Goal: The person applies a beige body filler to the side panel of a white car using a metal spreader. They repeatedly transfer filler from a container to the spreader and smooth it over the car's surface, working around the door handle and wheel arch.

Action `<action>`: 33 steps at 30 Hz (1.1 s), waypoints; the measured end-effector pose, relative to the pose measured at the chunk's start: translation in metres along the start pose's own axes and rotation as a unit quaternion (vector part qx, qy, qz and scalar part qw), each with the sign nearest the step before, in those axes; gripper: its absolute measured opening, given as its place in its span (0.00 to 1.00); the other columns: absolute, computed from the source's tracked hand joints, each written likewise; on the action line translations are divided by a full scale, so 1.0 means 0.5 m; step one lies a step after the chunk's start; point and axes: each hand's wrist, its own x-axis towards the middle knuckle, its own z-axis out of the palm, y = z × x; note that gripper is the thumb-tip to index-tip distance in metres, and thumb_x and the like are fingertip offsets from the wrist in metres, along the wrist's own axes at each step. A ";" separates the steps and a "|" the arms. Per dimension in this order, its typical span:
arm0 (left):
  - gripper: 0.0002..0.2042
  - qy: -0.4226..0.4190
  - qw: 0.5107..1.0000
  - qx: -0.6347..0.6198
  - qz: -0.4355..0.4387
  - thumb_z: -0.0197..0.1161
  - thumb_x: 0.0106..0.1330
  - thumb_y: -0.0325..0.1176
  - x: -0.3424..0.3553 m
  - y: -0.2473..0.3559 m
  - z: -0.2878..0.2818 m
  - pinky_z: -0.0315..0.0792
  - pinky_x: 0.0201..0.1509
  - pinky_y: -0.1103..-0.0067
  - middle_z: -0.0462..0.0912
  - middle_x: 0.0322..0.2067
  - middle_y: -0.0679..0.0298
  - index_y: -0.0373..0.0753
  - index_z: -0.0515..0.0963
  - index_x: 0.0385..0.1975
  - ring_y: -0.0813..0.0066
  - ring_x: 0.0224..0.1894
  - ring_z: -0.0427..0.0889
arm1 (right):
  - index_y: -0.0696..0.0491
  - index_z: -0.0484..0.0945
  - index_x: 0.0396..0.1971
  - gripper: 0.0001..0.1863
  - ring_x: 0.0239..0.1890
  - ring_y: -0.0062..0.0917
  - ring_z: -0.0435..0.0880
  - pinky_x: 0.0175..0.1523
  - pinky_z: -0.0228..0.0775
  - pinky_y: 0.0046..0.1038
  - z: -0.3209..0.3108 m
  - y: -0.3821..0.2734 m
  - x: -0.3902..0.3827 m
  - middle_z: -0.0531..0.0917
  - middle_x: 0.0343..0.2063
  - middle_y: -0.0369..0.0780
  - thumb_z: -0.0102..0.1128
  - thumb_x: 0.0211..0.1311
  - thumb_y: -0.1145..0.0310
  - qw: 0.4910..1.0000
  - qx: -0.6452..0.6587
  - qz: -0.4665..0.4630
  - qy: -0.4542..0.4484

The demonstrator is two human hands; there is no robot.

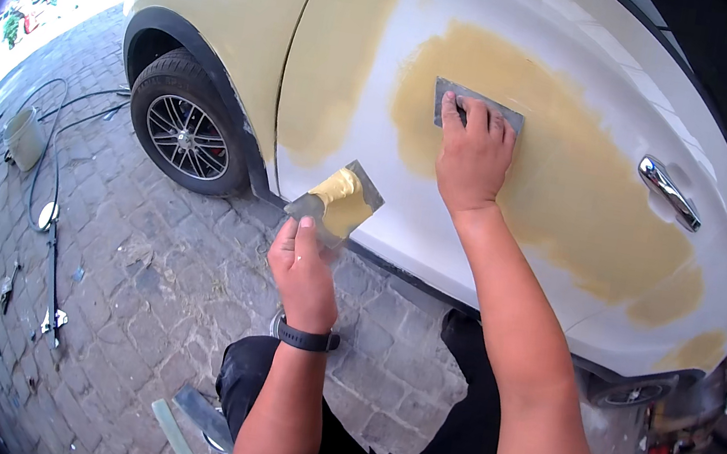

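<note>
A white car door [592,205] carries broad patches of yellow filler [571,220], with another patch by its front seam. My right hand [474,154] grips a flat grey spreader [514,121], pressed to the upper part of the large patch. Below and left of it, my left hand [303,270] holds a second flat metal spreader [369,190] with a thick yellow smear of filler on it, in front of the lower door. A chrome door handle [670,188] is right of the big patch.
The front wheel [185,133] is at the left on a paved floor [120,285], with a bucket [24,139], hoses and small debris. Long flat bars [203,419] lie beside my knee. The rear wheel [640,390] and assorted items are at the right.
</note>
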 end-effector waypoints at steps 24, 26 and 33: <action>0.16 -0.021 1.000 -0.002 0.003 0.51 0.86 0.36 -0.019 0.013 0.006 0.84 0.59 0.69 0.86 0.51 0.57 0.29 0.78 0.57 0.70 0.52 0.88 | 0.47 0.89 0.53 0.16 0.52 0.34 0.84 0.57 0.74 0.40 -0.067 0.157 0.113 0.84 0.47 0.34 0.65 0.66 0.72 0.999 -0.029 0.003 0.045; 0.17 -0.022 1.000 0.006 0.006 0.51 0.85 0.36 -0.016 0.012 0.002 0.85 0.60 0.68 0.87 0.52 0.56 0.29 0.77 0.59 0.68 0.53 0.89 | 0.46 0.89 0.53 0.17 0.52 0.34 0.84 0.58 0.74 0.40 -0.047 0.130 0.077 0.83 0.47 0.34 0.65 0.66 0.72 0.998 -0.028 0.009 0.048; 0.16 -0.020 1.000 0.009 -0.001 0.50 0.86 0.35 -0.013 -0.003 0.004 0.84 0.58 0.69 0.86 0.51 0.58 0.29 0.78 0.57 0.70 0.52 0.87 | 0.51 0.87 0.54 0.17 0.54 0.33 0.83 0.62 0.72 0.40 -0.034 0.027 -0.115 0.83 0.48 0.35 0.63 0.66 0.71 0.999 -0.012 -0.024 -0.022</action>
